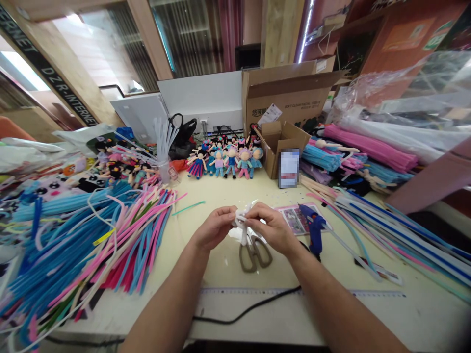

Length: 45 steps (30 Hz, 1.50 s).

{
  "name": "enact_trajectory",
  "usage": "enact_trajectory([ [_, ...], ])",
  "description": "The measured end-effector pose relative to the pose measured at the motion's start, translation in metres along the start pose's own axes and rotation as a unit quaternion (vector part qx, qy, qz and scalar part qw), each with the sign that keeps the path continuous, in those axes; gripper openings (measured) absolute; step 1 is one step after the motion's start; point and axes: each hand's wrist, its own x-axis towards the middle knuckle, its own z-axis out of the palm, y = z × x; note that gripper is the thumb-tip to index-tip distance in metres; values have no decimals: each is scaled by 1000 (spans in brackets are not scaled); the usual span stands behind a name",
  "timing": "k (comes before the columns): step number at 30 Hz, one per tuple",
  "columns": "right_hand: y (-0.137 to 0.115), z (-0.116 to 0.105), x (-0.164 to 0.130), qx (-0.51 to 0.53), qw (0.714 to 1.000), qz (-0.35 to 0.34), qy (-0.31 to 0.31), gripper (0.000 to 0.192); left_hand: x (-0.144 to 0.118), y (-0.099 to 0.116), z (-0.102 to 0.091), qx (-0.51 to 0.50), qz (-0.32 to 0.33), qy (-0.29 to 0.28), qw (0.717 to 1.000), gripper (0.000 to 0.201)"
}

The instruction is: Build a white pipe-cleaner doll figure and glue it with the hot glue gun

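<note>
Both my hands meet over the middle of the cream table (221, 196). My left hand (215, 228) and my right hand (270, 225) pinch a small white pipe-cleaner piece (241, 220) between their fingertips; its shape is partly hidden by the fingers. Directly below the hands lie grey-handled scissors (253, 252). A blue glue gun (312, 228) rests just right of my right wrist, on a printed card (294, 218).
A big heap of blue, pink and white pipe cleaners (91, 240) fills the left. More long ones (386, 225) fan out on the right. A row of small dolls (224, 162) and cardboard boxes (283, 142) stand at the back. A ruler (257, 291) and black cable (250, 309) lie near the front edge.
</note>
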Motion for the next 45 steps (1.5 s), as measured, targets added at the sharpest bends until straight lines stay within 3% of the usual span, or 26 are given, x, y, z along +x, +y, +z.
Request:
enact_trajectory([
  [8, 4, -1, -1, 13, 1000, -5, -26, 11, -2, 5, 1, 50, 16, -40, 998, 18],
  [15, 21, -7, 4, 103, 990, 99, 24, 14, 2, 2, 1, 51, 64, 33, 996, 19],
  [20, 42, -7, 6, -2, 995, 82, -50, 27, 3, 2, 9, 66, 92, 60, 992, 17],
  [24, 48, -4, 5, -43, 998, 46, -4, 18, 2, 10, 16, 125, 104, 70, 984, 18],
  [28, 46, -6, 6, 24, 996, 83, -14, 22, 2, 21, 20, 168, 143, 133, 966, 26],
  [32, 44, -6, 6, 44, 994, 94, -32, 21, 6, 21, 27, 225, 179, 162, 944, 20],
  [37, 44, -2, 5, 31, 996, 79, -40, 18, 7, 11, 34, 352, 255, 188, 881, 8],
  [45, 43, 5, 4, 184, 969, 147, -75, 29, 1, 7, 25, 357, 319, 239, 845, 7],
])
